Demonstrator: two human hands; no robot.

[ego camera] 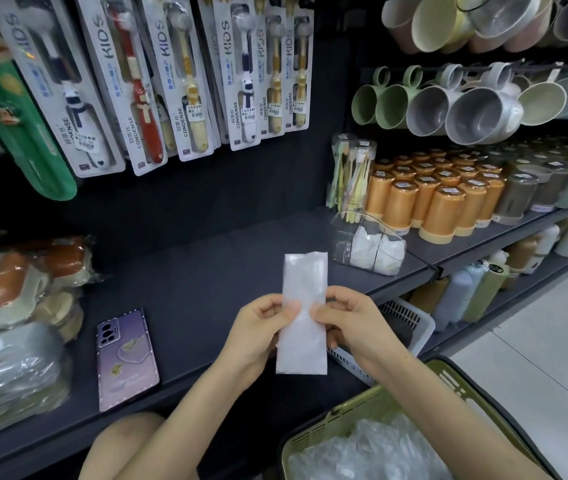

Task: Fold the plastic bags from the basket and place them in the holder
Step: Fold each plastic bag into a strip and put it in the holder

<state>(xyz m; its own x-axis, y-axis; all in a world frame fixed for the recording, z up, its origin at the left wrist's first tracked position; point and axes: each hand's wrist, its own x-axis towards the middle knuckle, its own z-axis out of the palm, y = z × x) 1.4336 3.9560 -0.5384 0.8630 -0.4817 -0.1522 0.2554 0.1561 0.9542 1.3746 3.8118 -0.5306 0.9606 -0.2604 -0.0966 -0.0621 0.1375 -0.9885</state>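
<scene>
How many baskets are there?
2: an olive-green plastic basket holding crumpled clear bags, bottom right; a white slotted plastic basket behind the right hand. More may be hidden.

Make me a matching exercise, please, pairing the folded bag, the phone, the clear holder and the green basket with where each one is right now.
Things
1. folded plastic bag
2. phone
3. clear holder
4. green basket

Places
A. lies flat on the shelf, at the left
B. bottom right, with crumpled bags inside
C. pinched by the left hand and the right hand
D. stands on the shelf beside the orange canisters

Pairs: 1-C, 2-A, 3-D, 4-B
</scene>
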